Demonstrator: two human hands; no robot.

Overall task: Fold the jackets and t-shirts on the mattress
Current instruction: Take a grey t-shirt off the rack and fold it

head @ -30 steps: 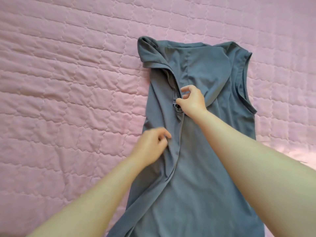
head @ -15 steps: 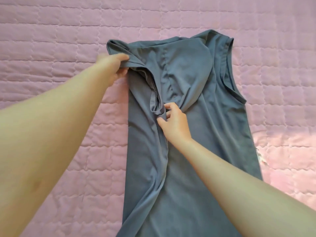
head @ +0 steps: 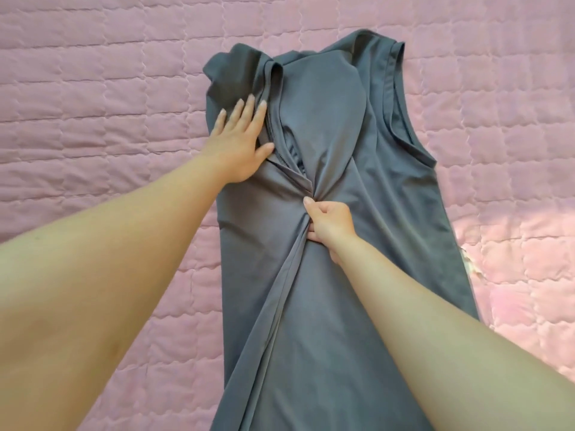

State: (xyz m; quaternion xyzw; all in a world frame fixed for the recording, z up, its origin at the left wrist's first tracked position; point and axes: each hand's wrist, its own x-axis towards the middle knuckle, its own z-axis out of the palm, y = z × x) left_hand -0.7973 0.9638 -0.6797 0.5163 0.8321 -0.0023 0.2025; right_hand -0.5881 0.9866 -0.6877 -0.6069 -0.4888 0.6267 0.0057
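A grey-blue sleeveless jacket lies lengthwise on the pink quilted mattress, its collar end far from me. Its left front panel is folded over and bunched along the middle. My left hand lies flat with straight fingers on the upper left panel, just below the rumpled left shoulder. My right hand pinches a gathered fold of fabric at the middle of the jacket, where creases radiate from the grip. The hem runs out of view at the bottom.
The pink quilt spreads on every side of the jacket. A brighter sunlit patch falls on the quilt at the right.
My left hand let go of the left shoulder and moved down, now pressing flat on the left panel. My right hand pulled the bunched fold slightly toward me.
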